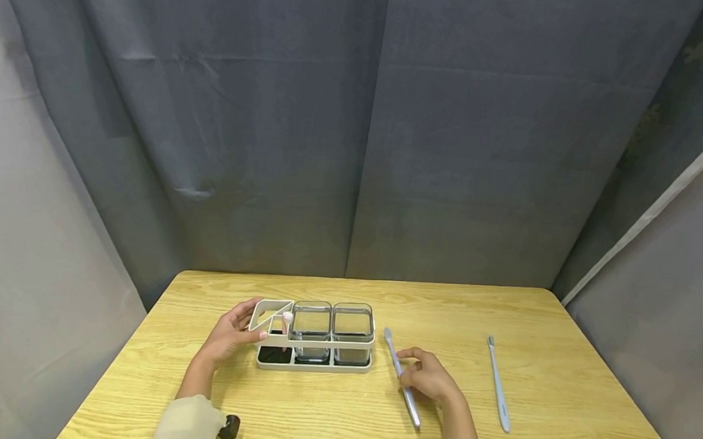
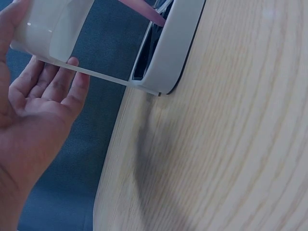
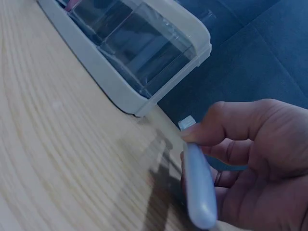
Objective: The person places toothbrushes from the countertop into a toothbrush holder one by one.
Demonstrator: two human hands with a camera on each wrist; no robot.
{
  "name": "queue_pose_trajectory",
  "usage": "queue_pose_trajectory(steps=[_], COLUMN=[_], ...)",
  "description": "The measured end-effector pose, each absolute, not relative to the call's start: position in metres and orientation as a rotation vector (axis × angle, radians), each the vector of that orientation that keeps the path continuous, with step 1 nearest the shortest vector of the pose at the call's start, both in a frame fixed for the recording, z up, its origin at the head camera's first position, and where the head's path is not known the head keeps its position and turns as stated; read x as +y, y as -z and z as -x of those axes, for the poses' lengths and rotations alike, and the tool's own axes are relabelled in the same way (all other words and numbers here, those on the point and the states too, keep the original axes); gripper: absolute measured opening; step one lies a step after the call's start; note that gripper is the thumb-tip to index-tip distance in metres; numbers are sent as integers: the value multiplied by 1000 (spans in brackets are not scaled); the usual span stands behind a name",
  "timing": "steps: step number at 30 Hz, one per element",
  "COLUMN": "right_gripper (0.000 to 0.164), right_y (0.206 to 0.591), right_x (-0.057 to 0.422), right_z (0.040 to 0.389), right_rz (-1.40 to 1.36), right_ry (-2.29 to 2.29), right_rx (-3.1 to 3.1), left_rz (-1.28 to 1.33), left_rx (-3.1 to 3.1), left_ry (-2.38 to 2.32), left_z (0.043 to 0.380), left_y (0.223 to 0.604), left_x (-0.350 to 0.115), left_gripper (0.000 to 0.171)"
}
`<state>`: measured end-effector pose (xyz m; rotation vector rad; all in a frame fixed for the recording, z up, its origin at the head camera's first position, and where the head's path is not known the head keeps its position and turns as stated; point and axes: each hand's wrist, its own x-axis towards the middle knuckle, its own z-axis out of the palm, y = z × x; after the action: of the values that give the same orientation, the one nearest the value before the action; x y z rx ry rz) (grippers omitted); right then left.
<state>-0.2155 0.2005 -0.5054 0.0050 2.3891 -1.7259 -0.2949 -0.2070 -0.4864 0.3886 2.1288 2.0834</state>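
Observation:
A white toothbrush holder [image 1: 333, 345] stands on the table, with two clear cups [image 1: 312, 323] in its middle and right sections. My left hand [image 1: 230, 332] grips its left end, thumb at the front and fingers round the back. Inside that end a pink toothbrush [image 1: 287, 319] stands upright; its pink handle [image 2: 144, 10] reaches the base in the left wrist view. Right of the holder, my right hand [image 1: 433, 376] pinches a purple toothbrush [image 1: 409, 401] between thumb and fingers, bristle end pointing away from me. The right wrist view shows the handle's rounded end [image 3: 202, 216] close over the table.
Farther right, a light blue toothbrush [image 1: 499, 390] lies on the wooden table [image 1: 564, 376]. Grey curtains [image 1: 462, 152] hang behind the table's back edge and along both sides.

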Motion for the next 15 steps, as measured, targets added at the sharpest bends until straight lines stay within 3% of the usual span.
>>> queue_pose_trajectory(steps=[15], right_gripper=[60], right_y=[500], right_x=[205], right_z=[213], right_rz=[9], right_ry=[2060], right_rx=[2037], left_rz=[-394], left_rx=[2121], left_ry=[-2091], left_z=[297], left_y=[489], left_x=[-208], left_gripper=[76])
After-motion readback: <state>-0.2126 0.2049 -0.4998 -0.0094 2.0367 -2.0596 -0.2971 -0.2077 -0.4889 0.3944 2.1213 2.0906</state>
